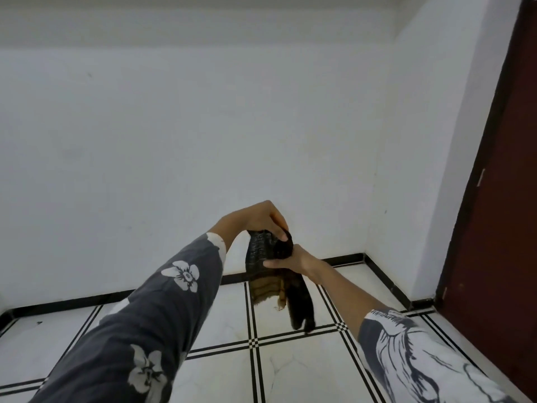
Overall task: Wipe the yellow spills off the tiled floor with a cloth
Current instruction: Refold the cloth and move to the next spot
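In the head view, two hands held one dark cloth [263, 266] up in the air above the tiled floor [290, 370]. The left hand [255, 218] pinched its top; the right hand [293, 258] gripped its bunched middle. One brown door [505, 199] stood at right.

Both sleeved arms reach forward. The left hand [255, 219] pinches the top of the cloth [258, 251]; the right hand [293, 261] grips it just below.

We hold the dark cloth [263, 254] aloft, bunched at its top. It hangs limp above the white, black-lined tiled floor [220, 321] near its far right corner, and its frayed lower edge looks yellow-brown.
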Tool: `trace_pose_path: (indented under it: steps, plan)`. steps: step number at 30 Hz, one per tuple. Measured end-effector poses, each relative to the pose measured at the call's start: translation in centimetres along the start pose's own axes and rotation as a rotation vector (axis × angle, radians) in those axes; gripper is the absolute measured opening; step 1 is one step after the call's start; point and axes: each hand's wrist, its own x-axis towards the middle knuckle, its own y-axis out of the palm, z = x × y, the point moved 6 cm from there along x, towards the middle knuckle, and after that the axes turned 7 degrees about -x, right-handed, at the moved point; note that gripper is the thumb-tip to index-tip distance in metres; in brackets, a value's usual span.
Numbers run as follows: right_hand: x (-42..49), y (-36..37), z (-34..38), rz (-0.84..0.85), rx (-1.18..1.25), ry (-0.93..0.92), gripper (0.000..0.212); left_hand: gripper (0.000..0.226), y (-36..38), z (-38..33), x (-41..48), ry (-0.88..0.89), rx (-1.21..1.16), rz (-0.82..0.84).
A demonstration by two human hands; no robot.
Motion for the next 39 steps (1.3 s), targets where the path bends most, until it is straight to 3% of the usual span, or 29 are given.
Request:
trace_pose_path:
  steps: [2,5,9,11,14,17,20,22,25,30,33,37,39]
  plan:
    - [0.3,-0.1,-0.3,-0.067,0.125,0.017,0.046,0.017,-0.7,0.1,0.5,0.005,0.044,-0.064]
    - [0.4,-0.1,-0.6,-0.092,0.271,0.091,0.052,0.026,-1.1,2.9,0.1,-0.079,0.045,-0.323]
    - [0.6,-0.9,-1.1,-0.240,0.558,0.196,0.051,0.039,1.7,7.4,-3.2,-0.272,-0.348,-0.632]
    - [0.6,-1.0,-1.4,-0.237,0.683,0.230,0.054,0.062,4.5,9.7,-5.0,-0.472,-0.603,-0.577]
    - [0.2,-0.8,-1.4,-0.178,0.815,0.264,0.042,0.086,9.5,11.6,-6.8,-0.633,-0.711,-0.225]
    - [-0.3,-0.6,-0.8,-0.105,0.916,0.247,0.039,0.081,11.8,11.4,-6.7,-0.553,-0.892,-0.174]
    - [-0.7,-0.5,-0.1,-0.028,0.958,0.197,0.044,0.096,12.7,9.8,-5.3,-0.428,-1.202,-0.063]
    - [-0.7,-0.8,0.1,-0.014,1.000,0.163,0.047,0.093,12.7,9.2,-4.7,-0.344,-1.291,0.016]
    - [-0.7,-1.9,-0.4,-0.057,0.985,0.151,0.048,0.055,11.5,8.8,-4.2,-0.241,-1.178,-0.065]
    - [-1.9,-3.2,-2.8,0.001,0.692,0.229,0.031,0.033,6.9,8.8,-4.4,-0.202,-1.155,-0.331]
    - [-2.0,-3.7,-3.8,-0.023,0.712,0.216,0.032,0.033,5.9,8.5,-4.8,-0.135,-1.291,-0.422]
    - [-1.7,-3.4,-3.6,-0.072,0.782,0.224,0.031,0.041,9.3,7.6,-4.8,-0.153,-1.107,-0.130]
    - [-1.8,-3.7,-3.5,-0.084,0.756,0.211,0.028,0.042,8.6,7.7,-4.9,-0.182,-1.106,-0.150]
